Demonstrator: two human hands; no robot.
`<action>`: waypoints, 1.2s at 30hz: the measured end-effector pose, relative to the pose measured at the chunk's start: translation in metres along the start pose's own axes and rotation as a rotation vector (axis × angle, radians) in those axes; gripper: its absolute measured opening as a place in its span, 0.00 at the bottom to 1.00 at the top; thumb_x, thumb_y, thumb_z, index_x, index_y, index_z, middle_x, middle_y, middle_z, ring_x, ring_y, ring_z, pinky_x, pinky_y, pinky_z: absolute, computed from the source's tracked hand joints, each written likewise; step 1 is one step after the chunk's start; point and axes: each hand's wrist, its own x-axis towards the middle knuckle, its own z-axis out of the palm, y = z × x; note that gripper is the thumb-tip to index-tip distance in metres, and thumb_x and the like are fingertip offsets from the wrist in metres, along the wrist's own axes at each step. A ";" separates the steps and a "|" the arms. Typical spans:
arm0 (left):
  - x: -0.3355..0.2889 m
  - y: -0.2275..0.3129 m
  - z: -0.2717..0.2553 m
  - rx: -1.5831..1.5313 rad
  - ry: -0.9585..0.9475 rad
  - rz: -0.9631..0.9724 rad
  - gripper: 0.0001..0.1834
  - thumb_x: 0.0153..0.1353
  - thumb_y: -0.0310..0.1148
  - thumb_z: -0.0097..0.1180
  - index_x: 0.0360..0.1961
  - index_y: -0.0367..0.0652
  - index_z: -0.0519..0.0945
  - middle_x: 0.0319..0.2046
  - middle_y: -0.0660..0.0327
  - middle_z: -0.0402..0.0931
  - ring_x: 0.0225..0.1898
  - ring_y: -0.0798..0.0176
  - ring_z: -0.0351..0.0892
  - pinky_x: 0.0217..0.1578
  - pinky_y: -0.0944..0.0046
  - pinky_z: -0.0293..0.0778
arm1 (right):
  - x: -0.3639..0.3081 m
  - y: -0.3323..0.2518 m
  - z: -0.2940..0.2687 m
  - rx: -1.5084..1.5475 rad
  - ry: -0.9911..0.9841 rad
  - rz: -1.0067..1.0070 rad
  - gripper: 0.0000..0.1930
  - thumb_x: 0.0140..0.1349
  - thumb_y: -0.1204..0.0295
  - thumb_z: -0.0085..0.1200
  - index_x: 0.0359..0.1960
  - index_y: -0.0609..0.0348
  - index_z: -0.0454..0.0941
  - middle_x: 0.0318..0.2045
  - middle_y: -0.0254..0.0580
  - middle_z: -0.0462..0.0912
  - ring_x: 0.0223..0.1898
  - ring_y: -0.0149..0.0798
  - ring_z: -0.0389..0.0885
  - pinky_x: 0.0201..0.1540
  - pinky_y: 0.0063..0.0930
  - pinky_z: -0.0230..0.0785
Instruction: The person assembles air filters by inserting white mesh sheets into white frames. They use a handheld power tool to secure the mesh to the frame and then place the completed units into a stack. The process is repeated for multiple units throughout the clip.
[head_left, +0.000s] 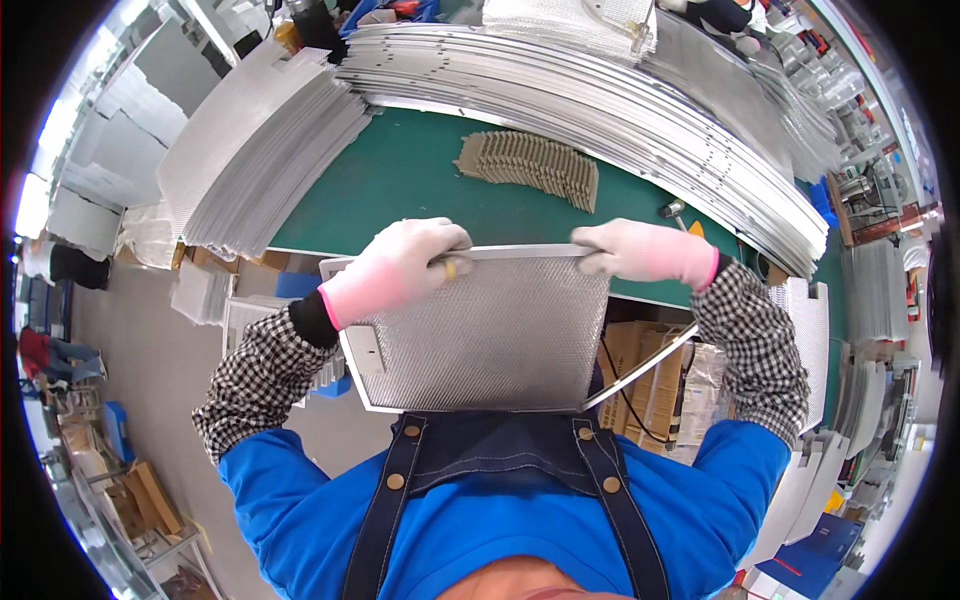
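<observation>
A silver mesh filter panel (490, 335) with a pale metal edge strip is held tilted against my front, below the table's near edge. My left hand (400, 270), in a white and pink glove, is closed on the panel's top edge left of its middle. At the top right corner my right hand (645, 252), gloved alike, pinches the same edge. A light plate with a small dark slot (366, 350) sits on the panel's left side. From the lower right corner a thin metal strip (645, 368) slants up and away; whether it is joined there, I cannot tell.
On the green table (400, 190) lie a row of tan ribbed pieces (530, 165) and a hammer (674, 210). A stack of mesh sheets (270, 150) stands left. Long metal strips (590, 105) are piled across the back. Cardboard boxes (640, 350) sit underneath.
</observation>
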 end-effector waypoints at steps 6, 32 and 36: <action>0.044 0.018 0.034 -0.076 0.091 0.100 0.11 0.56 0.32 0.68 0.35 0.38 0.79 0.32 0.54 0.78 0.34 0.50 0.81 0.36 0.57 0.76 | -0.021 0.010 0.037 0.098 0.393 -0.121 0.12 0.67 0.67 0.52 0.44 0.63 0.75 0.35 0.53 0.81 0.39 0.54 0.81 0.44 0.40 0.73; 0.087 0.072 0.056 0.098 -0.356 0.155 0.18 0.64 0.44 0.57 0.46 0.42 0.80 0.38 0.49 0.83 0.40 0.42 0.83 0.42 0.50 0.79 | -0.054 -0.003 0.044 0.059 0.152 0.046 0.21 0.65 0.56 0.57 0.53 0.55 0.74 0.43 0.57 0.83 0.45 0.55 0.83 0.49 0.45 0.75; 0.073 0.071 0.041 0.073 -0.350 -0.097 0.22 0.66 0.47 0.54 0.54 0.44 0.75 0.39 0.46 0.83 0.43 0.41 0.83 0.44 0.50 0.79 | -0.036 -0.017 0.047 -0.578 0.551 -0.012 0.27 0.49 0.65 0.69 0.50 0.57 0.74 0.39 0.50 0.81 0.42 0.52 0.79 0.44 0.45 0.69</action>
